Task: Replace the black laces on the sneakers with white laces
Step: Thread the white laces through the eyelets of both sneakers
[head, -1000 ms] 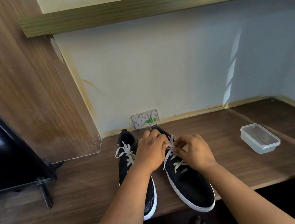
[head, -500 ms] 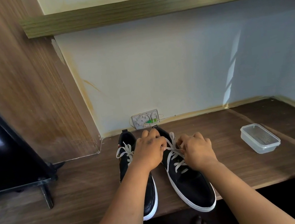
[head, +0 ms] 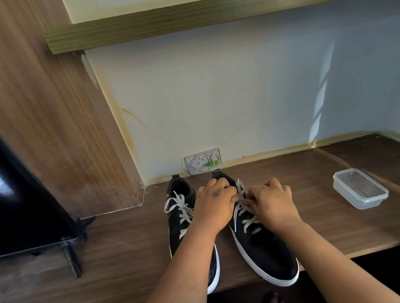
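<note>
Both hands pinch the white lace [head: 244, 205] on the right sneaker [head: 263, 246]: left hand [head: 214, 206], right hand [head: 272, 204]. Left sneaker [head: 180, 225] sits just beside it on the counter [head: 119, 259].

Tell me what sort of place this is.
Probably a room in a home: a built-in wooden desk in a wall nook, a flat screen on a stand, an open wall socket plate behind the sneakers.

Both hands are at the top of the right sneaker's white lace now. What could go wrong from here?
1. Both toes overhang the shelf edge; a hard tug on the white lace could drag the right sneaker off.
2. The left hand and right hand hide the knot, so it may tie loose or uneven.
</note>
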Demonstrator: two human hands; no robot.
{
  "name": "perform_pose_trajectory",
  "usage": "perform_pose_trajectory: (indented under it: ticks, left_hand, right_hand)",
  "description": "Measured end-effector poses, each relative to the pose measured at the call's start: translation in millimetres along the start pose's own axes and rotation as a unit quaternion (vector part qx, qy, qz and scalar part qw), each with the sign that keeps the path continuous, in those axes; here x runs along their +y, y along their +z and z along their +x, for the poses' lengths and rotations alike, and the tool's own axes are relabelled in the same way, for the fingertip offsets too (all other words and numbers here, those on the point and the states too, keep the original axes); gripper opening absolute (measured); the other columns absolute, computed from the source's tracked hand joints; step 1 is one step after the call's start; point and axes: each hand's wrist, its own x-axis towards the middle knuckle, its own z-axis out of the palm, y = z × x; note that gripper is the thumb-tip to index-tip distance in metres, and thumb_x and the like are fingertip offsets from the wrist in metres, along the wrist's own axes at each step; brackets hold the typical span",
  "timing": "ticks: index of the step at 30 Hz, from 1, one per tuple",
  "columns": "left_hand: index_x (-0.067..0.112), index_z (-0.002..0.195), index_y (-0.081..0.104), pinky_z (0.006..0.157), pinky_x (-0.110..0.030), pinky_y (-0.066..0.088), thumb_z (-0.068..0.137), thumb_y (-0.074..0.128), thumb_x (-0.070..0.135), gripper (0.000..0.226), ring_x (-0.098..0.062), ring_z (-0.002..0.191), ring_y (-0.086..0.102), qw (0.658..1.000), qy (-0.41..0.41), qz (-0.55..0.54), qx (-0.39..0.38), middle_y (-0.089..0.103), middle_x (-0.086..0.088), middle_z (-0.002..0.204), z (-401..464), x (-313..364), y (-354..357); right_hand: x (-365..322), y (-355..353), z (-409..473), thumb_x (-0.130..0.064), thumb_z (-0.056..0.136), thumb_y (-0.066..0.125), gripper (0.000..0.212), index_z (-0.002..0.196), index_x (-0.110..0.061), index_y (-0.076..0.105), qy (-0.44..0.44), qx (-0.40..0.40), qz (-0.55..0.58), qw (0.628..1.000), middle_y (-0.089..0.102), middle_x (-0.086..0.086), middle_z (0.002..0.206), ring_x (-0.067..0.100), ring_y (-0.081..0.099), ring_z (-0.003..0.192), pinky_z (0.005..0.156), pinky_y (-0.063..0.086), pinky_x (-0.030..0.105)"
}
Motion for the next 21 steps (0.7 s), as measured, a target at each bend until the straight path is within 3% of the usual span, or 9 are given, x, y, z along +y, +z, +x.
perform_pose_trajectory:
  ticks: [5,11,14,16,18,19,21]
  left_hand:
    - [0.025,0.099,0.067,0.082,-0.034,0.033,0.097,0.048,0.033,0.021,-0.017,0.101,0.044,1.000,0.004,-0.002,-0.002,0.058,0.011,0.106,-1.7,-3.4,0.4]
    - [0.024,0.096,0.069,0.082,-0.041,0.043,0.095,0.053,0.033,0.019,-0.017,0.096,0.042,0.999,-0.027,-0.015,0.019,0.053,0.013,0.109,-5.3,-8.0,2.6]
    - [0.029,0.105,0.065,0.089,-0.039,0.039,0.095,0.053,0.040,0.020,-0.020,0.112,0.040,0.998,-0.054,-0.024,-0.028,0.043,0.009,0.126,-9.0,-11.1,0.6]
    - [0.035,0.118,0.055,0.097,-0.042,0.035,0.090,0.054,0.051,0.032,-0.022,0.124,0.035,0.994,-0.094,-0.031,-0.039,0.036,0.007,0.136,-12.8,-11.4,-4.3]
    - [0.037,0.134,0.041,0.106,-0.052,0.029,0.084,0.058,0.059,0.057,-0.026,0.135,0.025,0.979,-0.200,-0.035,-0.012,0.025,0.001,0.147,-18.9,-11.2,-13.8]
    - [0.035,0.140,0.033,0.109,-0.060,0.023,0.081,0.063,0.059,0.070,-0.030,0.141,0.016,0.960,-0.275,-0.046,0.001,0.016,-0.002,0.153,-21.9,-13.0,-19.0]
    - [0.030,0.149,0.014,0.109,-0.068,0.016,0.074,0.073,0.054,0.099,-0.035,0.145,0.001,0.895,-0.433,-0.105,-0.011,-0.002,-0.005,0.158,-31.0,-22.3,-25.7]
  right_hand:
    - [-0.2,-4.3,-1.8,-0.040,0.097,0.045,0.018,0.097,-0.027,0.057,-0.023,-0.016,-0.061,0.998,0.062,-0.007,0.096,0.020,0.036,0.115,0.088,0.029,0.040]
    - [-2.0,-7.3,-4.6,-0.038,0.096,0.046,0.016,0.096,-0.027,0.058,-0.043,-0.012,-0.093,0.995,0.056,-0.012,0.087,0.018,0.039,0.109,0.087,0.032,0.038]
    - [2.7,0.2,-4.2,-0.047,0.094,0.051,0.022,0.102,-0.027,0.059,-0.004,-0.024,-0.005,1.000,0.061,-0.009,0.099,0.021,0.042,0.111,0.087,0.036,0.038]
    - [6.5,3.2,-5.2,-0.064,0.083,0.057,0.056,0.126,-0.029,0.049,0.071,-0.067,0.113,0.989,0.054,-0.001,0.126,0.027,0.041,0.123,0.097,0.039,0.042]
    - [5.4,4.3,-8.9,-0.075,0.064,0.067,0.107,0.148,-0.029,0.020,0.141,-0.161,0.211,0.954,0.032,0.011,0.148,0.036,0.033,0.137,0.110,0.034,0.049]
    - [2.9,4.9,-11.2,-0.075,0.056,0.073,0.124,0.152,-0.030,0.008,0.152,-0.206,0.218,0.942,0.024,0.014,0.152,0.038,0.029,0.140,0.112,0.031,0.050]
    - [-4.2,9.8,-16.3,-0.069,0.050,0.082,0.138,0.152,-0.033,-0.003,0.153,-0.251,0.174,0.940,0.022,0.015,0.152,0.039,0.029,0.140,0.112,0.033,0.050]
